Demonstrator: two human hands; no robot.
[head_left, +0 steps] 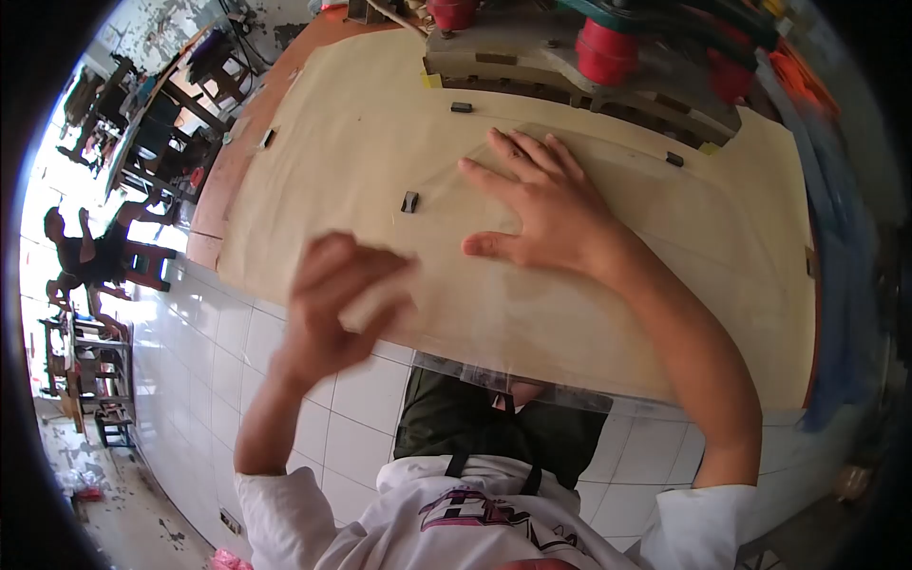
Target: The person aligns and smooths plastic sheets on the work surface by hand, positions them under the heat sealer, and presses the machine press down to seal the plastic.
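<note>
My right hand lies flat with spread fingers on a thin, see-through sheet over the tan paper that covers the table. My left hand is raised above the paper's near edge, smeared by motion. Its fingers are curved, with a gap to the thumb, and nothing shows between them. A small dark block rests on the paper between my hands. Beyond my right fingertips sits another dark block, and a third block lies to their right.
A heavy machine frame with red cylinders stands at the table's far side. One more dark block lies near the left edge. Blue cloth hangs at the right. Left, across the tiled floor, a person sits near workbenches.
</note>
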